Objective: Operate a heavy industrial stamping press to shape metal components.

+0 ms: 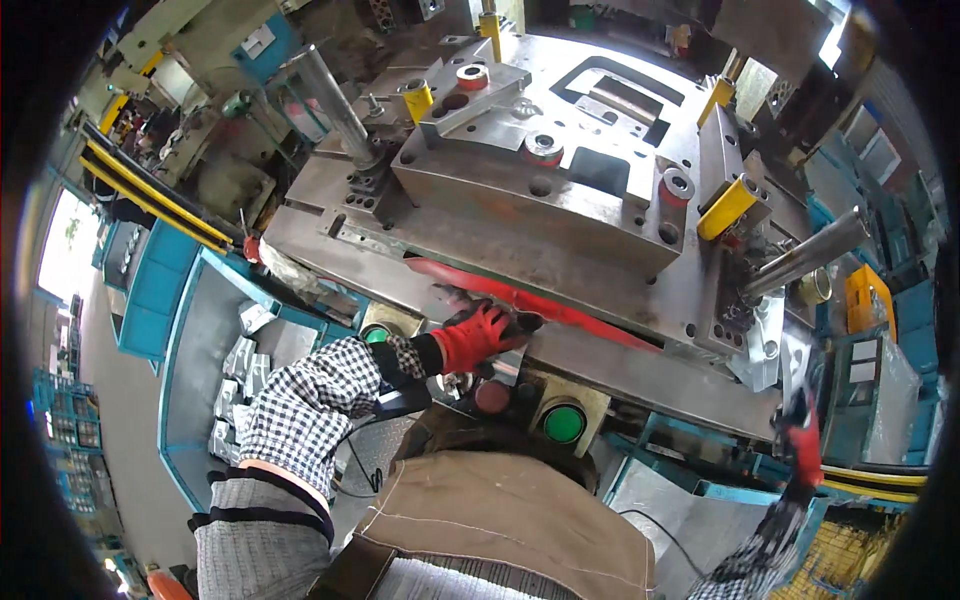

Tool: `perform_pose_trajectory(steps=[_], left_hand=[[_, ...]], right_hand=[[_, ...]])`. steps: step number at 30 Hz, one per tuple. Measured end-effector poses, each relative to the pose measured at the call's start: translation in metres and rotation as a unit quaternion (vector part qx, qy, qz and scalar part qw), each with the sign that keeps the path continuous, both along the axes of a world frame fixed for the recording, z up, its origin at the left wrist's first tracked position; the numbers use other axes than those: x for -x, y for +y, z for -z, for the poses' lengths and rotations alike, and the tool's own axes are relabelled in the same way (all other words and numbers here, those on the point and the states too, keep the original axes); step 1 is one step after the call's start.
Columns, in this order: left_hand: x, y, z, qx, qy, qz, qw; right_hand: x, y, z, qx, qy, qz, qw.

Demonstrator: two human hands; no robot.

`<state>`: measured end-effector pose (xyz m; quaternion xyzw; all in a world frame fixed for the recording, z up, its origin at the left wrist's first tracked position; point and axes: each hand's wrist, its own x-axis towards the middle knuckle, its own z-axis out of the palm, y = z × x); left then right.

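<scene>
My left hand [478,337], in a red glove with dark fingertips, lies over the front ledge of a steel press die [540,215]. Its fingers are spread and I see nothing held in them. Just beyond the fingertips, a red strip [560,308] runs along the die's lower front edge. Off to the right, my right hand [801,445], gloved in red and black, is smeared by motion. It is nearest to the shiny bent metal parts [766,345] at the ledge's right end; whether it grips one is unclear.
Below the ledge sit a green button [563,423] and a dull red button [492,397]. A blue bin [190,400] with several metal parts stands at left. Steel guide posts [335,105] and yellow blocks [728,207] rise around the die. Yellow-black rails [150,195] flank it.
</scene>
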<state>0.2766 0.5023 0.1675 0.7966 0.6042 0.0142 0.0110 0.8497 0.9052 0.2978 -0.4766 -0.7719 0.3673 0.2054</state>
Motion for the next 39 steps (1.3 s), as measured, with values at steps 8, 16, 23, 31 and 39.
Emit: perform_pose_trajectory(steps=[8,16,23,31,39], left_hand=[[0.047,-0.007,0.003,-0.007,-0.032,0.064,0.997],[0.058,-0.013,-0.003,-0.020,-0.072,0.060,0.995],[0.061,-0.012,-0.007,0.012,-0.039,0.054,0.998],[0.069,-0.019,0.003,-0.012,-0.085,0.039,0.996],[0.073,-0.026,0.009,0.000,-0.094,0.033,0.995]], right_hand=[[0.138,-0.174,-0.131,0.239,0.112,-0.202,0.943],[0.374,-0.088,-0.181,-0.055,0.116,-0.400,0.907],[0.542,0.041,-0.151,-0.089,-0.087,-0.430,0.894],[0.603,0.044,-0.117,-0.022,-0.147,-0.495,0.856],[0.591,0.040,-0.103,-0.009,-0.081,-0.488,0.869]])
